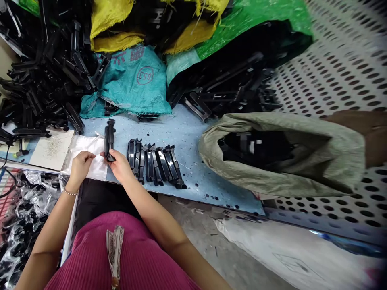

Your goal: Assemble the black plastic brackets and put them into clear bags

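Observation:
My right hand grips a narrow black plastic part by its lower end, holding it upright over the edge of a stack of clear plastic bags. Just left of it, my left hand hovers over the bags with thumb and forefinger pinched together. Whether anything sits in that pinch is too small to make out. To the right of my right hand, a row of several similar black parts lies side by side on the blue tabletop.
A big heap of black parts fills the back left. Behind stand a teal sack, a yellow sack and a green sack. An open grey-green sack lies right. Bagged parts sit below left.

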The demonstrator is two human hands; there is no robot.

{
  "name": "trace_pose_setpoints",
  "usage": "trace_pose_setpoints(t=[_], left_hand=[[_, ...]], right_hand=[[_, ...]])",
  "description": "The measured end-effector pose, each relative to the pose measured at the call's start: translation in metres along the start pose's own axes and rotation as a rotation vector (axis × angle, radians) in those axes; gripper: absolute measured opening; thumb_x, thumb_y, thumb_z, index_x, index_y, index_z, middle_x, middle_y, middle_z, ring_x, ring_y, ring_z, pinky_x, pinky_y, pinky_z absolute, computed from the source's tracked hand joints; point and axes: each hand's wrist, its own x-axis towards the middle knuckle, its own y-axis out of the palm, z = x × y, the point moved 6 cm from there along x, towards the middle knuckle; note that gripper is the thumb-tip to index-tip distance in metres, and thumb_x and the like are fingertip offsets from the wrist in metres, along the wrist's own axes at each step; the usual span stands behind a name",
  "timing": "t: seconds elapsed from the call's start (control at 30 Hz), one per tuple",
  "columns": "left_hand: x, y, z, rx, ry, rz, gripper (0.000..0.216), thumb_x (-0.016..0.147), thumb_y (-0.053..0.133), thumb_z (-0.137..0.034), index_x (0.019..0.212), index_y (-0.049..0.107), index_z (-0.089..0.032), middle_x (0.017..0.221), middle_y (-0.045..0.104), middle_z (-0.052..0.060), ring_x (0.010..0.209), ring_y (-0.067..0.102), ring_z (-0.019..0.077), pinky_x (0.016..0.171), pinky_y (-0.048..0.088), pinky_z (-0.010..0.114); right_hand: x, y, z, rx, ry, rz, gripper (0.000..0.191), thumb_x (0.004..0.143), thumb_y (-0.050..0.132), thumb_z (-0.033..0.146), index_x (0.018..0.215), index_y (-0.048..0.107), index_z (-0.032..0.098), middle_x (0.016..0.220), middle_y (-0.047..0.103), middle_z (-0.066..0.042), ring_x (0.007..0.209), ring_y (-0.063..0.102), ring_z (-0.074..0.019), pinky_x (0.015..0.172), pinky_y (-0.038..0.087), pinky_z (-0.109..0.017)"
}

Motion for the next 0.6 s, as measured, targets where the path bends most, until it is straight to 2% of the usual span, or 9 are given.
trace_pose_setpoints(t=[0.1, 0.2, 0.27, 0.37, 0.47, 0.53, 0.6], left_hand=[[-0.001, -0.005, 0.000, 0.041, -0.041, 0.042, 0.020, 0.076, 0.070, -0.029, 0.092, 0.076, -0.019, 0.095, 0.075, 0.006, 0.084, 0.066, 0.0193, 0.081, 0.050, 0.033], [0.002, -0.001, 0.010, -0.109, -0.159, 0.091, 0.034, 0.074, 0.075, -0.040, 0.099, 0.076, -0.017, 0.094, 0.076, 0.007, 0.083, 0.067, 0.0201, 0.077, 0.051, 0.032], [0.004, 0.002, 0.015, -0.173, -0.182, 0.073, 0.036, 0.075, 0.074, -0.043, 0.099, 0.075, -0.016, 0.091, 0.075, 0.007, 0.081, 0.066, 0.0187, 0.076, 0.050, 0.031], [0.007, 0.004, 0.018, -0.179, -0.161, 0.015, 0.030, 0.072, 0.076, -0.037, 0.091, 0.069, -0.016, 0.082, 0.071, 0.003, 0.073, 0.063, 0.0151, 0.069, 0.048, 0.028], [0.008, 0.001, 0.013, -0.080, -0.104, -0.004, 0.024, 0.069, 0.077, -0.030, 0.079, 0.059, -0.018, 0.070, 0.061, -0.003, 0.064, 0.055, 0.0118, 0.061, 0.042, 0.025], [0.008, -0.005, 0.008, -0.018, -0.055, -0.014, 0.022, 0.071, 0.074, -0.029, 0.075, 0.055, -0.019, 0.067, 0.055, -0.005, 0.061, 0.051, 0.0113, 0.060, 0.041, 0.024], [0.006, -0.016, -0.001, 0.045, 0.025, -0.019, 0.015, 0.077, 0.069, -0.027, 0.075, 0.056, -0.020, 0.070, 0.055, -0.002, 0.064, 0.053, 0.0131, 0.063, 0.044, 0.026]], right_hand=[[-0.016, 0.000, 0.009, -0.009, -0.110, 0.059, 0.030, 0.076, 0.076, 0.040, 0.096, 0.070, 0.018, 0.094, 0.078, -0.007, 0.105, 0.071, -0.0254, 0.089, 0.056, -0.035], [-0.023, 0.005, 0.009, 0.059, -0.039, 0.140, 0.031, 0.077, 0.075, 0.044, 0.094, 0.071, 0.018, 0.092, 0.077, -0.009, 0.109, 0.071, -0.0284, 0.093, 0.056, -0.039], [-0.018, 0.008, 0.005, 0.109, 0.019, 0.138, 0.031, 0.076, 0.077, 0.043, 0.091, 0.070, 0.017, 0.086, 0.077, -0.009, 0.107, 0.072, -0.0290, 0.093, 0.058, -0.039], [-0.003, 0.012, -0.003, 0.194, 0.092, 0.131, 0.031, 0.077, 0.074, 0.043, 0.091, 0.069, 0.016, 0.084, 0.077, -0.010, 0.103, 0.073, -0.0287, 0.091, 0.060, -0.039], [0.009, 0.011, -0.014, 0.220, 0.172, 0.088, 0.029, 0.080, 0.069, 0.044, 0.091, 0.068, 0.017, 0.083, 0.077, -0.009, 0.095, 0.074, -0.0263, 0.087, 0.062, -0.037], [0.013, 0.005, -0.019, 0.186, 0.191, 0.017, 0.024, 0.082, 0.068, 0.040, 0.091, 0.067, 0.017, 0.082, 0.077, -0.008, 0.088, 0.075, -0.0232, 0.083, 0.063, -0.034], [0.014, 0.000, -0.022, 0.165, 0.183, -0.026, 0.021, 0.083, 0.068, 0.036, 0.091, 0.067, 0.017, 0.083, 0.077, -0.008, 0.083, 0.075, -0.0207, 0.081, 0.062, -0.031]])
